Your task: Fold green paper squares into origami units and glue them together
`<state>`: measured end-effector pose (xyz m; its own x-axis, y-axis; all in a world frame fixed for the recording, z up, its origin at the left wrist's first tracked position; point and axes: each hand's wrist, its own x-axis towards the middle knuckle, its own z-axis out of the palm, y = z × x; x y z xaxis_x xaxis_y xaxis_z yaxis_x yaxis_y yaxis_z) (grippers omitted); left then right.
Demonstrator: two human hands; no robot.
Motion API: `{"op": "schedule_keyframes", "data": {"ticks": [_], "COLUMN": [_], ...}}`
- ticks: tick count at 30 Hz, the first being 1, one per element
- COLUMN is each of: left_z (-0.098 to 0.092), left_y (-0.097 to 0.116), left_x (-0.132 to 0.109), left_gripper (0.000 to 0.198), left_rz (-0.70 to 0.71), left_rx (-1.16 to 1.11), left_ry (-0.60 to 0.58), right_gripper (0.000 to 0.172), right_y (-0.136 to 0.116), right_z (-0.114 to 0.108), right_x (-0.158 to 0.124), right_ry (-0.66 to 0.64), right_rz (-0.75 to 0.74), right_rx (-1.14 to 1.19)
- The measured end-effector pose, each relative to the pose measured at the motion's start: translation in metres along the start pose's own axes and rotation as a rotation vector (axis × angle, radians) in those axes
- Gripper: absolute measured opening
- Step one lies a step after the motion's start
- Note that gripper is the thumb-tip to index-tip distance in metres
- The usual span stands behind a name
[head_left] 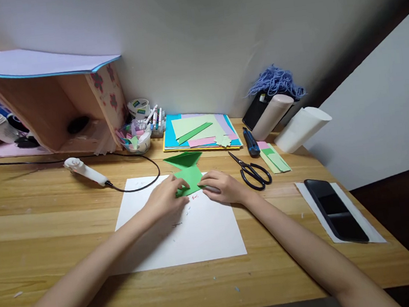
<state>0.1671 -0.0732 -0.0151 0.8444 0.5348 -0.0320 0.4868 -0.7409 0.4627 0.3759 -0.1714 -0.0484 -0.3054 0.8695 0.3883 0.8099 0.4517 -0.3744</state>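
Observation:
A folded green paper (189, 171) lies at the far edge of a white sheet (184, 234) on the wooden desk (50, 225). My left hand (167, 197) pinches the paper's near left corner with curled fingers. My right hand (221, 186) presses the near right edge, fingers bent onto the paper. Both hands meet at the paper's lower fold.
Black scissors (253, 172) lie just right of my right hand. A white glue gun (85, 172) with a black cord sits to the left. A stack of coloured paper (200, 132), a cup of scraps (136, 139), a blue cutter (250, 143), white rolls (301, 127) and a black phone (335, 210) ring the desk.

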Motion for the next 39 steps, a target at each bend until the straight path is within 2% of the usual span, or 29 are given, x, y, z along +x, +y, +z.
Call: {"op": "schedule_keyframes", "data": {"ticks": [3,6,9,11,15,17,19,21,23,26,28,30,34,39], "left_z": [0.012,0.022,0.027,0.026,0.016,0.012,0.01,0.01,0.012,0.016,0.018,0.022,0.033,0.037], "left_y": [0.01,0.01,0.006,0.005,0.01,0.014,0.014,0.011,0.006,0.003,0.004,0.006,0.01,0.009], "left_x": [-0.001,0.0,0.0,-0.001,-0.005,-0.004,0.0,0.005,0.008,0.006,0.003,-0.001,-0.005,-0.002], "left_gripper": [0.021,0.022,0.026,0.026,0.024,0.025,0.027,0.03,0.033,0.028,0.024,0.026,0.029,0.037], "left_rz": [0.138,0.207,0.282,0.284,0.159,0.063,-0.041,-0.148,-0.208,-0.164,-0.084,0.005,0.115,0.168], "left_rx": [0.19,0.295,0.321,0.278,-0.009,-0.228,-0.435,-0.582,-0.612,-0.395,-0.164,0.025,0.234,0.359], "left_ry": [0.123,0.133,0.167,0.241,0.399,0.377,0.315,0.25,0.193,0.224,0.296,0.316,0.235,0.197], "right_gripper": [0.018,0.015,0.014,0.012,0.012,0.019,0.024,0.027,0.028,0.026,0.024,0.023,0.023,0.024], "right_y": [0.002,0.001,-0.005,-0.01,-0.016,-0.016,-0.016,-0.015,-0.015,-0.014,-0.012,-0.009,-0.004,-0.004], "right_z": [0.004,0.007,0.008,0.008,0.009,0.01,0.011,0.012,0.014,0.018,0.02,0.021,0.021,0.023], "right_x": [0.001,0.002,0.005,0.006,0.008,0.009,0.011,0.013,0.014,0.013,0.011,0.01,0.008,0.005], "right_ry": [0.02,0.039,0.075,0.143,0.31,0.354,0.368,0.367,0.343,0.305,0.311,0.332,0.354,0.35], "right_rz": [-0.022,-0.053,-0.027,0.046,0.343,0.5,0.61,0.682,0.72,0.707,0.682,0.672,0.667,0.681], "right_rx": [-0.027,-0.073,-0.079,0.011,0.478,0.728,0.869,0.907,0.899,0.795,0.677,0.573,0.473,0.524]}}
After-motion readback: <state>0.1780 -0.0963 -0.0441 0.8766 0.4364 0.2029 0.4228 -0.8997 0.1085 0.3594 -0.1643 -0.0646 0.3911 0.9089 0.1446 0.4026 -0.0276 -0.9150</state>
